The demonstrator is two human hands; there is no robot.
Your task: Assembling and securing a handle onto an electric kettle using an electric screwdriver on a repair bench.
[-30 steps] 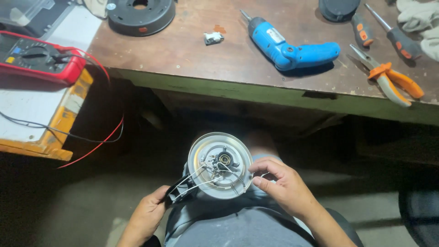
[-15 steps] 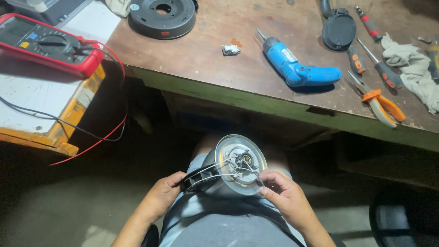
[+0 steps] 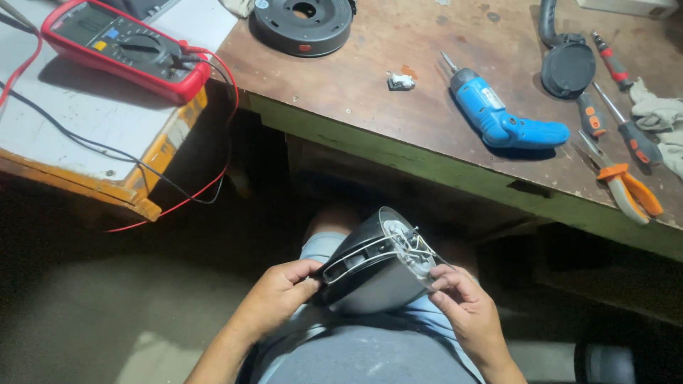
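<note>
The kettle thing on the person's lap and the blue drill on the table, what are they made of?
The kettle body, held by the left hand and right hand, looks like brushed grey metal: it has a dull, even sheen. Its underside shows thin wires. The blue drill looks like smooth moulded plastic with a metal bit at its tip. The workbench looks like worn brown wood.

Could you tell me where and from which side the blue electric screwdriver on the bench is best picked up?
Probably by the handle of the blue electric screwdriver, from above. It lies flat on the wooden bench, bit pointing up-left, with bare wood on both sides of the handle.
</note>
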